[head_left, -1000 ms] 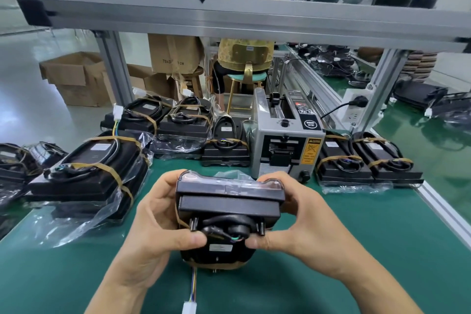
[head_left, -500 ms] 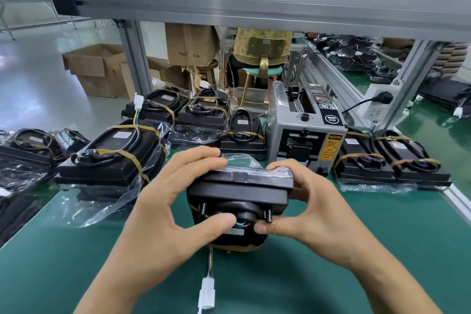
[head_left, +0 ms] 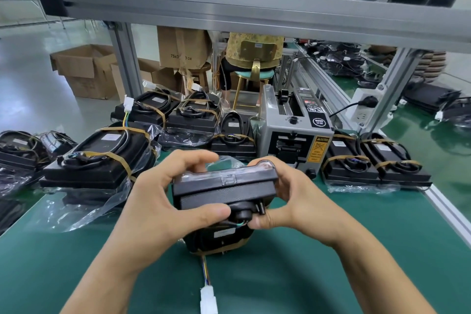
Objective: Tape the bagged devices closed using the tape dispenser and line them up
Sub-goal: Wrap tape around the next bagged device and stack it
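Gripping a bagged device (head_left: 224, 186) with both hands' fingers (head_left: 193, 160) over a green bench (head_left: 331, 275), cardboard boxes (head_left: 84, 69) behind.

Factory assembly line: aluminium-framed workbench (head_left: 254, 15)

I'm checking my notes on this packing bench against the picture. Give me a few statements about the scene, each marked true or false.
1. Both hands hold the device: the left hand and the right hand grip one black device. True.
2. The tape dispenser stands left of all the devices. False: two taped devices lie to its right.
3. A white connector lies on the green mat below the held device. True.
4. The chair beyond the bench is empty. False: a person sits on it.
5. The dispenser bears a yellow caution label. True.
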`<act>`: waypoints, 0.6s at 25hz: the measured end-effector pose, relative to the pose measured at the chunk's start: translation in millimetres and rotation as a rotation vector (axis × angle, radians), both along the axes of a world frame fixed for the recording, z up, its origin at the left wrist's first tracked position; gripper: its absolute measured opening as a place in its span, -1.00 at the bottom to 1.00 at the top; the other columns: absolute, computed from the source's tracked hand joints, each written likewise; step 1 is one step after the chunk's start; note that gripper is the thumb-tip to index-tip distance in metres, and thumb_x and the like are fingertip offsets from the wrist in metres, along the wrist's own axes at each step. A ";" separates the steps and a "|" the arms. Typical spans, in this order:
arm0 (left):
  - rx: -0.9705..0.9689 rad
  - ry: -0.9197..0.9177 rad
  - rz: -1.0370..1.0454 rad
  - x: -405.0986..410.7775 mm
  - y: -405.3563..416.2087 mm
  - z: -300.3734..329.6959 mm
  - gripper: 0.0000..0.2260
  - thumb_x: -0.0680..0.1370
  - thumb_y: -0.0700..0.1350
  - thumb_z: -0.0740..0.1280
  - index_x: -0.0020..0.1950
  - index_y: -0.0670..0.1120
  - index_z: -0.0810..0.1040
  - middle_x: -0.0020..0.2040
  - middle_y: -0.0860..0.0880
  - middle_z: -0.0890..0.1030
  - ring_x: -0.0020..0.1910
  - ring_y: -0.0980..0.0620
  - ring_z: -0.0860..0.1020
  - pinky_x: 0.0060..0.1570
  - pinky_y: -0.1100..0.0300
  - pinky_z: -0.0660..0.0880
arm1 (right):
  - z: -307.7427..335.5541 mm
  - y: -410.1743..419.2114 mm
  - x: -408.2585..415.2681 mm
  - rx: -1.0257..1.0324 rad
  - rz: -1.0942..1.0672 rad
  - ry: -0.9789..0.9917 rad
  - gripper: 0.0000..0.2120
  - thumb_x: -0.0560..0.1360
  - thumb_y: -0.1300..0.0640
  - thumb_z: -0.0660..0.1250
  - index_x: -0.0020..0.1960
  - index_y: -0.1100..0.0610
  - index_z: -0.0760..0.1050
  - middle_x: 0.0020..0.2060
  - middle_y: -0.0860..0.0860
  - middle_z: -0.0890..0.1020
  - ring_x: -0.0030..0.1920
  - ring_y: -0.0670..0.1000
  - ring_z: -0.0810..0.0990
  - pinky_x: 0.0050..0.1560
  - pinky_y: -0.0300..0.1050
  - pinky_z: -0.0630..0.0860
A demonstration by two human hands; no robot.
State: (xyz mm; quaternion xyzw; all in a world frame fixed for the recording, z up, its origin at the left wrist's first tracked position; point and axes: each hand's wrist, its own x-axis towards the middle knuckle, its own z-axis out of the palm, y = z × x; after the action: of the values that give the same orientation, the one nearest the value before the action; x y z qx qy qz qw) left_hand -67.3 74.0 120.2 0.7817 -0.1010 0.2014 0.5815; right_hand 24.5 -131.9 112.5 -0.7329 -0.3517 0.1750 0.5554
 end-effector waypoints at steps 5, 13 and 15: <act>-0.229 0.003 0.001 5.6 -12.7 -8.2 -0.61 0.10 -0.02 0.54 -0.10 -0.05 0.67 -0.05 0.05 0.61 -0.07 0.10 0.60 -0.11 0.33 0.51 | -7.5 -0.2 5.9 0.068 0.010 0.117 -0.45 0.23 0.39 0.52 0.13 0.05 0.47 0.03 -0.09 0.64 0.12 -0.05 0.58 0.15 -0.22 0.45; -0.181 0.024 0.152 8.7 -35.4 -8.9 -0.64 0.20 0.07 0.51 -0.04 0.08 0.62 -0.13 0.04 0.70 -0.17 0.04 0.66 -0.14 0.23 0.59 | -23.2 2.6 15.8 0.205 0.004 0.251 -0.32 0.15 0.39 0.39 0.24 0.03 0.45 0.09 0.05 0.62 0.10 0.00 0.57 0.14 -0.04 0.49; -0.174 0.024 0.189 9.1 -39.9 -9.7 -0.66 0.21 0.10 0.51 -0.05 0.11 0.61 -0.15 0.07 0.70 -0.18 0.06 0.66 -0.15 0.23 0.59 | -25.9 3.9 16.6 0.244 0.008 0.261 -0.33 0.10 0.31 0.39 0.19 -0.04 0.48 0.05 -0.01 0.64 0.06 -0.06 0.58 0.04 -0.21 0.51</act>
State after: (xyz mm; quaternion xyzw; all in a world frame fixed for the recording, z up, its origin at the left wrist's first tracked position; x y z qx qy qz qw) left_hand -58.1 34.2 110.5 0.7367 -0.0021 0.2542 0.6267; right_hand 41.1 -128.0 86.6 -0.6299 -0.2981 0.2268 0.6804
